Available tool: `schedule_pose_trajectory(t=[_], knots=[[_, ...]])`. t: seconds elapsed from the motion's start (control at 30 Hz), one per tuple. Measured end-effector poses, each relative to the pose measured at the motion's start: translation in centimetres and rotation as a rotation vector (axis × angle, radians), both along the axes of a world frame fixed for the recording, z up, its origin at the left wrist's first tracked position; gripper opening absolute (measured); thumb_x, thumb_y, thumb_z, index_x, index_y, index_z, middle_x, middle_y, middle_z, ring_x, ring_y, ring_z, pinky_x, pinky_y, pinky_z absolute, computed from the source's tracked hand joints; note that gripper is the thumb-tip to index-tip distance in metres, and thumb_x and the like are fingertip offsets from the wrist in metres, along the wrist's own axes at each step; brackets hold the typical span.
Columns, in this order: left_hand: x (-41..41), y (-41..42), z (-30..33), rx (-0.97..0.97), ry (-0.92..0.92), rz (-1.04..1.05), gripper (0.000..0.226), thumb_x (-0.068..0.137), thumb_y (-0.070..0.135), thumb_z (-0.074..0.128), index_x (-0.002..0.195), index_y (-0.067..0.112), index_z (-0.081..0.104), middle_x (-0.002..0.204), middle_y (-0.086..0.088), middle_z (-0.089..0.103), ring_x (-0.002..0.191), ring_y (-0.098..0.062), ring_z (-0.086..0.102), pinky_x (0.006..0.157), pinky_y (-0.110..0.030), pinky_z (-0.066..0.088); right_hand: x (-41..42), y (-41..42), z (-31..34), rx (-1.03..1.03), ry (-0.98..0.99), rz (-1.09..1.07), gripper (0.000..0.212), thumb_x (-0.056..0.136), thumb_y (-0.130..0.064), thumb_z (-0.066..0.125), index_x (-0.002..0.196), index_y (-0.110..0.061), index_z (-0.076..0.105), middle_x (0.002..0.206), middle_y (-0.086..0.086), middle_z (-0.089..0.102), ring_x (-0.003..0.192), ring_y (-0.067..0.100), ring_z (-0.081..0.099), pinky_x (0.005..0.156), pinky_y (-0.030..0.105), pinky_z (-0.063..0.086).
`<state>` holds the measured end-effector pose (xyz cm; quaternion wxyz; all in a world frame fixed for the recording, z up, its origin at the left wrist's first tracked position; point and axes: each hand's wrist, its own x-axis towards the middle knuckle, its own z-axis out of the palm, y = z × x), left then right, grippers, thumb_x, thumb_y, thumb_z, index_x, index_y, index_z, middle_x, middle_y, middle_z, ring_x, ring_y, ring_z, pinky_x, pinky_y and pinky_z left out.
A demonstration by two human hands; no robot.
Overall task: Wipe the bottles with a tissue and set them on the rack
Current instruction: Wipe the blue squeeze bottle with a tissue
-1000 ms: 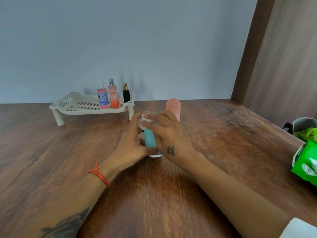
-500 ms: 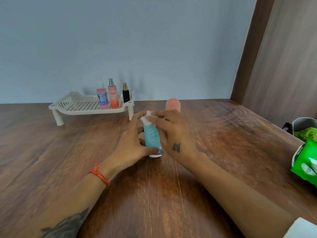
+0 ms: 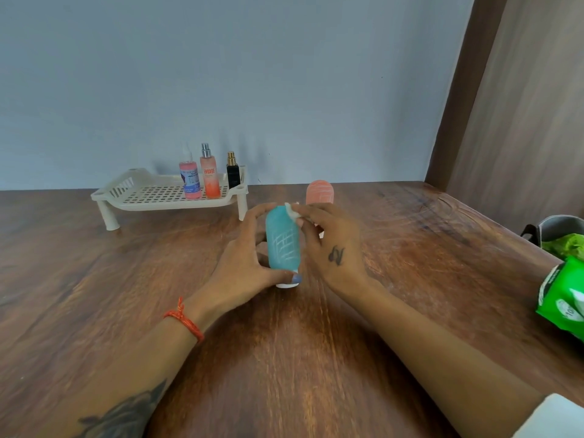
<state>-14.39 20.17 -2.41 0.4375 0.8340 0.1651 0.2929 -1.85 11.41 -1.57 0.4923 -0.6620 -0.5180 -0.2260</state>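
Note:
A teal bottle (image 3: 282,245) stands upright on its white cap in the middle of the wooden table (image 3: 158,279). My left hand (image 3: 245,268) grips it from the left, thumb near its base. My right hand (image 3: 331,245) pinches a small white tissue (image 3: 292,210) against the bottle's top right shoulder. A peach bottle (image 3: 319,192) stands just behind, partly hidden by my right hand. The cream rack (image 3: 142,194) at the back left carries three bottles at its right end: pink (image 3: 189,180), orange spray (image 3: 209,177) and black (image 3: 233,172).
A green tissue pack (image 3: 561,300) lies at the table's right edge. Behind it a grey bin (image 3: 556,227) holds crumpled green material. A wall runs along the back, a brown panel at the right.
My right hand with the tissue has slid from the front of the teal bottle's top over to its right shoulder, uncovering the bottle's face. My left hand keeps its hold.

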Motion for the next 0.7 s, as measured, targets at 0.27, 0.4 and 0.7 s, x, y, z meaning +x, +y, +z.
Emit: schedule_pose_trajectory(t=[0.27,0.4,0.7], knots=[[0.0,0.1,0.0,0.005,-0.034,-0.024,0.101,0.058,0.009,0.088,0.132,0.044,0.029,0.117,0.011,0.057,0.082,-0.018,0.071,0.074,-0.043,0.059,-0.6,0.4,-0.2,-0.140,-0.480,0.086,0.049,0.061,-0.004,0.081,0.108,-0.004,0.067,0.108,0.016,0.064,0.103,0.025,0.048,0.079,0.038,0.049],[0.1,0.1,0.1,-0.003,-0.029,-0.011,0.099,0.057,0.010,0.088,0.114,0.063,0.026,0.113,0.016,0.055,0.087,-0.012,0.070,0.076,-0.033,0.059,-0.4,0.4,0.0,-0.066,-0.202,0.071,0.027,0.085,-0.010,0.059,0.111,-0.006,0.066,0.107,0.012,0.065,0.097,0.025,0.058,0.081,0.030,0.047],[-0.1,0.0,0.1,0.011,-0.028,-0.005,0.097,0.058,0.012,0.088,0.124,0.053,0.029,0.105,0.020,0.060,0.083,-0.011,0.070,0.074,-0.035,0.059,-1.1,0.0,-0.4,-0.036,-0.288,0.092,0.028,0.082,-0.013,0.058,0.107,-0.007,0.067,0.105,0.011,0.065,0.099,0.021,0.054,0.082,0.028,0.045]])
